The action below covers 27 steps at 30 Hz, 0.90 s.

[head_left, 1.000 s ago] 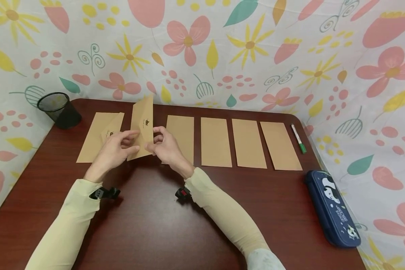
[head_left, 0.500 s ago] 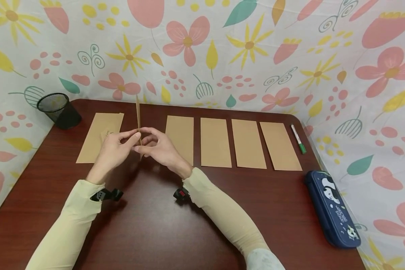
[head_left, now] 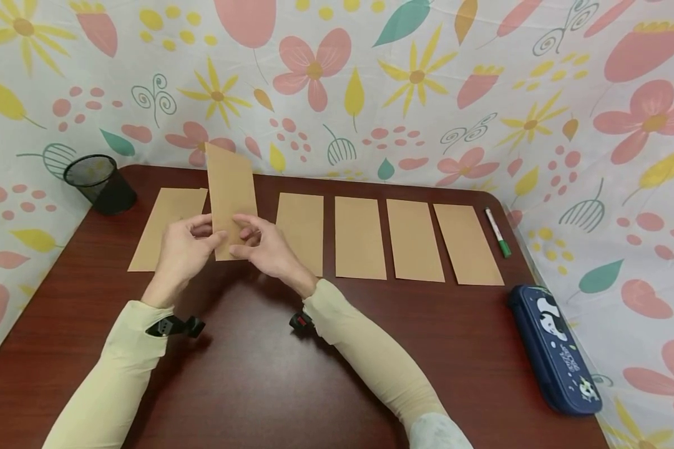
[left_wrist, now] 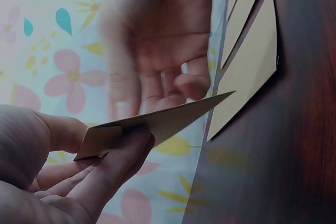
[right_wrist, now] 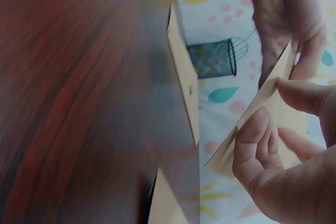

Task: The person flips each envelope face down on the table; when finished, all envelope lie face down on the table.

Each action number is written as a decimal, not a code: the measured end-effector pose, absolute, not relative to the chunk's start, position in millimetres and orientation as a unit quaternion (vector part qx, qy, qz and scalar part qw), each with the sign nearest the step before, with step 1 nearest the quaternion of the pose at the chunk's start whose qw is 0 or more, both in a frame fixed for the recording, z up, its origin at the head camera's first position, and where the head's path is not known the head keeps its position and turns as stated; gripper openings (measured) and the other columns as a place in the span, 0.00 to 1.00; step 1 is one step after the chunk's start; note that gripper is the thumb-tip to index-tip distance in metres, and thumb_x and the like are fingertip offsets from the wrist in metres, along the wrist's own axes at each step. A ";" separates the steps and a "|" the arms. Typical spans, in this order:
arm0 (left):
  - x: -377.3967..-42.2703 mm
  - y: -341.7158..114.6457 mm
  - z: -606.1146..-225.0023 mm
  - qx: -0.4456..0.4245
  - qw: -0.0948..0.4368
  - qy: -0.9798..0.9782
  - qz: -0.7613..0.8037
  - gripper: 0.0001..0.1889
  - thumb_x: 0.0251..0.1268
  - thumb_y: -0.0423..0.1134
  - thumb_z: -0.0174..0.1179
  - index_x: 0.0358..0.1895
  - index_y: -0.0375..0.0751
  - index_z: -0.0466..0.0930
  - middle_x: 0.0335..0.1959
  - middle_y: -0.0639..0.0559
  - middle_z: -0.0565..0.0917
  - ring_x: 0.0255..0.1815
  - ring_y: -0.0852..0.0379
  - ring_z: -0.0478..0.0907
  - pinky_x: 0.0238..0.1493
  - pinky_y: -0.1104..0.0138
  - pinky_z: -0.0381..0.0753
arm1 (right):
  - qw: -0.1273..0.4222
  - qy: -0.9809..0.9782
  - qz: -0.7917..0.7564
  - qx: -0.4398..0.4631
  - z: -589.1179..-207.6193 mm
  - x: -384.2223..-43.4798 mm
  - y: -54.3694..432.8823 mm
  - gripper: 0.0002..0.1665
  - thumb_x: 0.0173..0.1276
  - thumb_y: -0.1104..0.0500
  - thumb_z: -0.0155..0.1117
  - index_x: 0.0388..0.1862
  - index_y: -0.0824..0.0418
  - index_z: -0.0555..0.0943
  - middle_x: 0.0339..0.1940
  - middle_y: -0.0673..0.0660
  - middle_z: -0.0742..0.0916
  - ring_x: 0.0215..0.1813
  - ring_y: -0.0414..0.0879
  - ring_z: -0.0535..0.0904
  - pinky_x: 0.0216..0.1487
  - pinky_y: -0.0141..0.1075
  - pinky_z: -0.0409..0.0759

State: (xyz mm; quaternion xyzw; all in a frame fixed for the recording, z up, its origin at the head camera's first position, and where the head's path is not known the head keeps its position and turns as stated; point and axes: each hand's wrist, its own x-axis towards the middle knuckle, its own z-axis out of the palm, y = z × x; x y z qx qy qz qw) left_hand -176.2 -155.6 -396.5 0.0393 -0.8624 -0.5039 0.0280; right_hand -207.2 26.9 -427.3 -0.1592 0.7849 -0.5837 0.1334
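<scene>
Upright over the table, a brown kraft paper envelope turns its plain face toward me. My left hand pinches its lower left edge, thumb in front and fingers behind, as the left wrist view also shows. On the envelope's lower right, the loosely bent fingers of my right hand lie at the plain face; the hand is blurred in the left wrist view. Another brown envelope lies flat at the left, partly covered by my left hand. Small dark print shows on that envelope in the right wrist view.
Several flat brown envelopes form a row to the right. Beyond them lie a white marker with a green cap and a navy pencil case. A black mesh pen cup stands at the back left, near the patterned cloth.
The envelope has turned from its printed, flap side through edge-on to its plain face. My left hand keeps hold of it, and my right hand has shifted slightly left.
</scene>
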 end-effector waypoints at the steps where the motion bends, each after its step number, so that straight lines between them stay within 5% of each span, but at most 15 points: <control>1: -176.6 -157.0 -396.8 0.043 0.025 -0.859 -0.509 0.25 0.73 0.36 0.69 0.70 0.30 0.82 0.54 0.27 0.91 0.37 0.76 0.86 0.36 0.81 0.79 | 0.123 0.796 -0.572 -0.153 -428.7 -208.1 27.8 0.37 0.72 0.63 0.76 0.78 0.56 0.77 0.53 0.58 0.86 0.45 0.41 0.80 0.42 0.26 0.79; 6: -176.3 -166.4 -397.0 0.058 0.002 -0.852 -0.520 0.27 0.74 0.36 0.69 0.73 0.32 0.80 0.53 0.32 0.91 0.34 0.84 0.80 0.38 0.81 0.80 | 0.092 0.838 -0.527 -0.101 -435.4 -212.4 33.1 0.38 0.71 0.59 0.78 0.78 0.58 0.77 0.55 0.59 0.85 0.48 0.45 0.81 0.48 0.29 0.79; 13: -179.2 -179.4 -402.4 0.066 -0.027 -0.827 -0.558 0.29 0.75 0.34 0.68 0.75 0.28 0.76 0.31 0.74 0.86 0.32 0.81 0.83 0.37 0.79 0.82 | 0.102 0.862 -0.493 -0.056 -436.5 -211.7 35.8 0.40 0.72 0.52 0.78 0.78 0.61 0.74 0.49 0.58 0.88 0.35 0.43 0.83 0.39 0.32 0.83; 15: -181.3 -182.2 -405.5 0.066 -0.036 -0.826 -0.558 0.29 0.76 0.35 0.68 0.76 0.29 0.75 0.28 0.77 0.84 0.32 0.79 0.83 0.36 0.78 0.82 | 0.105 0.868 -0.481 -0.058 -436.6 -210.9 34.5 0.38 0.74 0.51 0.77 0.77 0.62 0.75 0.45 0.57 0.89 0.30 0.42 0.82 0.36 0.33 0.83; 18: -184.7 -185.9 -410.5 0.069 -0.040 -0.842 -0.533 0.30 0.76 0.37 0.68 0.76 0.31 0.75 0.30 0.70 0.88 0.33 0.77 0.81 0.37 0.76 0.80 | 0.103 0.881 -0.458 -0.054 -436.4 -209.6 30.3 0.37 0.74 0.49 0.76 0.76 0.62 0.76 0.44 0.55 0.89 0.33 0.41 0.82 0.41 0.32 0.82; 21: -187.9 -188.7 -415.4 0.067 -0.039 -0.867 -0.492 0.30 0.75 0.40 0.69 0.76 0.31 0.76 0.40 0.49 0.94 0.39 0.70 0.82 0.37 0.75 0.78 | 0.100 0.890 -0.443 -0.039 -436.0 -209.2 25.3 0.37 0.74 0.49 0.76 0.76 0.61 0.77 0.43 0.54 0.89 0.40 0.40 0.81 0.47 0.32 0.80; 24: -190.3 -189.3 -418.6 0.054 -0.032 -0.898 -0.435 0.31 0.74 0.42 0.69 0.74 0.28 0.77 0.52 0.31 0.92 0.46 0.51 0.88 0.42 0.68 0.82 | 0.107 0.891 -0.441 -0.025 -435.3 -209.7 21.2 0.37 0.74 0.50 0.75 0.76 0.61 0.76 0.43 0.54 0.89 0.41 0.43 0.82 0.48 0.35 0.81; 27: -193.1 -189.0 -421.4 0.041 -0.030 -0.920 -0.389 0.31 0.73 0.43 0.69 0.72 0.25 0.77 0.54 0.25 0.90 0.64 0.31 0.84 0.52 0.53 0.87 | 0.114 0.894 -0.433 -0.012 -434.6 -211.0 18.3 0.37 0.74 0.51 0.74 0.78 0.61 0.75 0.41 0.54 0.89 0.40 0.43 0.82 0.49 0.36 0.81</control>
